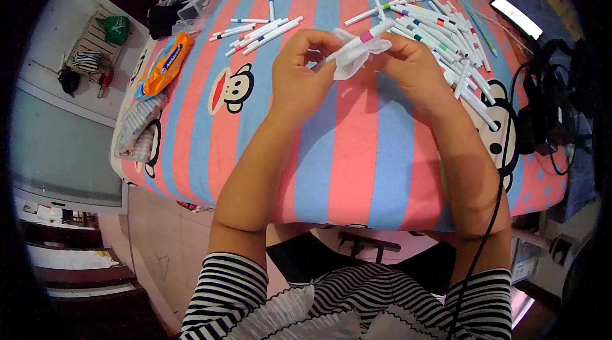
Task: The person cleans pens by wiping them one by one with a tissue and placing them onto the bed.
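Note:
Between my hands, above the striped bed cover, is a white marker (366, 36) with a pink-purple band, slanting up to the right. A thin white wipe (347, 70) is bunched around and under it. My left hand (302, 75) is closed at the marker's lower left end, its fingertips partly behind the wipe. My right hand (411, 71) pinches the wipe's right side; some of its fingers are hidden. Just beyond my right hand lies a heap of white markers (440, 34) with coloured bands. A smaller group of white markers (264, 34) rests beyond my left hand.
An orange wipes packet (167, 65) and a clear plastic package (141, 120) lie along the bed's left edge. At the right are a white phone-like device (516, 17), a thin cable and a black strap bundle (545, 107). A black cord hangs across my right arm.

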A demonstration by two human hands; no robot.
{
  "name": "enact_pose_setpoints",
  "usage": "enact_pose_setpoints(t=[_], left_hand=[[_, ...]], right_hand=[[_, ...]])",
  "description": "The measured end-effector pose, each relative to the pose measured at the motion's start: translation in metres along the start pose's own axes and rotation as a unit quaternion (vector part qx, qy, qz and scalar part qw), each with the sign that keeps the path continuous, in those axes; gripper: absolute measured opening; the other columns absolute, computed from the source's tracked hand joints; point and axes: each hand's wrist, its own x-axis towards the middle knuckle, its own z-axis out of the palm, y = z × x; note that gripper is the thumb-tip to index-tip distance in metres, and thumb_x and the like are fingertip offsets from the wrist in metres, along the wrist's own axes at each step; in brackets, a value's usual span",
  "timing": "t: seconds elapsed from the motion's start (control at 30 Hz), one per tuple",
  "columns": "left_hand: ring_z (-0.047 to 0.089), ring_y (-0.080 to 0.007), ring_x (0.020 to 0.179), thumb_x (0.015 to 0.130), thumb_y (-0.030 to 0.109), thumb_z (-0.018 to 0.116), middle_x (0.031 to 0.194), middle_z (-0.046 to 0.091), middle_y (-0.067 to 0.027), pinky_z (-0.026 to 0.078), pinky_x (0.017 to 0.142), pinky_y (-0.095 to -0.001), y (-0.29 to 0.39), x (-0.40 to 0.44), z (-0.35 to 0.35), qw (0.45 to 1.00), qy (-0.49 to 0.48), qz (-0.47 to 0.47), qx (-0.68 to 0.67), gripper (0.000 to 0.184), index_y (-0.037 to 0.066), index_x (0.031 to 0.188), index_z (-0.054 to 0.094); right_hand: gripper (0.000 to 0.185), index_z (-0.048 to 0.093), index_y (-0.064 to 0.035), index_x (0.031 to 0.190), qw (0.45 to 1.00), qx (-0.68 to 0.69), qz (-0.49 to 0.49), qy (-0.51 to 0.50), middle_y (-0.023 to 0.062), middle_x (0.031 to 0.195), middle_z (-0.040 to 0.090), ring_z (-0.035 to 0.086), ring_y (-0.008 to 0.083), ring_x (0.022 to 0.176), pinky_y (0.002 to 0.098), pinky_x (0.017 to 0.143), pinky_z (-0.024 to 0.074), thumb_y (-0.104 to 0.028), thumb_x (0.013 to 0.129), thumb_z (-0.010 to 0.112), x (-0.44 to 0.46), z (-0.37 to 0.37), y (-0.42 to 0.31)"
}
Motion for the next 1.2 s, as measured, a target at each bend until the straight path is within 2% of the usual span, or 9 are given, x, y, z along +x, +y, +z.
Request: enact_pose_setpoints(t=[0.13, 0.33, 0.43, 0.53, 0.63, 0.7, 0.9, 1.1, 1.2], left_hand=[[0.055, -0.0097, 0.075, 0.07, 0.002, 0.065, 0.083, 0.059, -0.0015, 0.044, 0.063, -0.0232, -0.001, 0.0, 0.001, 1.0, -0.005, 0.006, -0.022, 0.011, 0.004, 0.078, 0.058], [0.055, -0.0107, 0.073, 0.07, 0.003, 0.067, 0.083, 0.06, -0.002, 0.043, 0.06, -0.0232, -0.008, 0.0, -0.001, 0.998, -0.024, 0.054, 0.018, 0.011, 0.004, 0.078, 0.06], [0.057, -0.0107, 0.08, 0.07, -0.003, 0.068, 0.091, 0.059, -0.0047, 0.047, 0.066, -0.0217, -0.003, 0.0, -0.003, 0.999, -0.053, -0.004, -0.011, 0.017, 0.001, 0.084, 0.06], [0.057, -0.0094, 0.079, 0.071, -0.002, 0.068, 0.089, 0.06, -0.0053, 0.046, 0.063, -0.0211, 0.004, 0.002, -0.004, 0.995, -0.089, -0.049, -0.005, 0.015, 0.001, 0.084, 0.061], [0.056, -0.0079, 0.076, 0.073, 0.001, 0.068, 0.085, 0.062, -0.0047, 0.046, 0.061, -0.0208, 0.005, -0.001, -0.002, 0.992, -0.118, -0.025, 0.037, 0.014, 0.001, 0.087, 0.063], [0.056, -0.0071, 0.073, 0.076, 0.004, 0.067, 0.082, 0.063, -0.0035, 0.045, 0.06, -0.0204, 0.012, -0.004, 0.004, 0.989, -0.117, -0.091, -0.003, 0.014, 0.001, 0.089, 0.064], [0.052, -0.0056, 0.064, 0.084, 0.015, 0.058, 0.078, 0.063, -0.0027, 0.042, 0.056, -0.02, 0.011, -0.002, 0.005, 0.986, -0.089, -0.136, -0.03, 0.017, 0.001, 0.092, 0.064], [0.049, -0.0062, 0.059, 0.089, 0.018, 0.05, 0.073, 0.061, -0.0028, 0.039, 0.052, -0.0204, 0.01, 0.0, 0.002, 0.982, -0.099, -0.137, -0.083, 0.022, 0.0, 0.094, 0.062], [0.047, -0.0065, 0.057, 0.091, 0.021, 0.048, 0.072, 0.06, -0.0029, 0.038, 0.051, -0.0205, 0.01, 0.001, 0.001, 0.977, -0.103, -0.155, -0.102, 0.024, 0.0, 0.093, 0.061]], right_hand=[[0.023, 0.065, -0.0028, 0.096, 1.0, 0.001, 0.008, 0.001, 0.0014, 0.088, 0.062, 0.053, 0.0066, 0.081, 0.0212, 0.074, 0.0414, -0.02, 0.08, 0.064, 0.0, 0.002, -0.001], [0.027, 0.063, -0.0008, 0.097, 0.999, 0.001, 0.03, 0.028, 0.0024, 0.088, 0.063, 0.056, 0.0077, 0.08, 0.0226, 0.074, 0.0432, -0.023, 0.082, 0.063, 0.003, 0.001, 0.006], [0.028, 0.061, 0.0004, 0.098, 0.994, 0.089, 0.03, 0.059, 0.0033, 0.089, 0.063, 0.057, 0.0093, 0.081, 0.0239, 0.076, 0.0439, -0.023, 0.083, 0.061, 0.004, 0.002, 0.003], [0.028, 0.059, 0.0003, 0.099, 0.979, 0.182, 0.014, 0.096, 0.0037, 0.09, 0.062, 0.057, 0.0108, 0.084, 0.0245, 0.08, 0.0432, -0.023, 0.084, 0.06, 0.007, -0.003, -0.003], [0.026, 0.057, -0.0014, 0.098, 0.967, 0.215, 0.007, 0.134, 0.0037, 0.091, 0.059, 0.056, 0.0116, 0.086, 0.0237, 0.081, 0.042, -0.023, 0.084, 0.06, 0.011, -0.015, -0.002], [0.026, 0.056, -0.0023, 0.099, 0.974, 0.181, 0.018, 0.134, 0.0039, 0.092, 0.058, 0.055, 0.0121, 0.085, 0.0239, 0.078, 0.0435, -0.023, 0.085, 0.06, 0.01, -0.019, -0.003], [0.028, 0.053, -0.0033, 0.103, 0.92, 0.352, 0.023, 0.171, 0.0057, 0.096, 0.056, 0.055, 0.0147, 0.087, 0.0267, 0.075, 0.0484, -0.024, 0.086, 0.058, 0.015, -0.025, -0.001], [0.037, 0.043, -0.002, 0.117, 0.916, 0.379, 0.016, 0.132, 0.0103, 0.11, 0.05, 0.051, 0.0207, 0.102, 0.0336, 0.087, 0.0475, -0.023, 0.088, 0.053, 0.014, -0.024, -0.003], [0.038, 0.041, -0.0011, 0.119, 0.91, 0.407, 0.029, 0.071, 0.011, 0.11, 0.051, 0.052, 0.0225, 0.102, 0.0362, 0.091, 0.0455, -0.022, 0.089, 0.05, 0.012, -0.022, -0.004]])
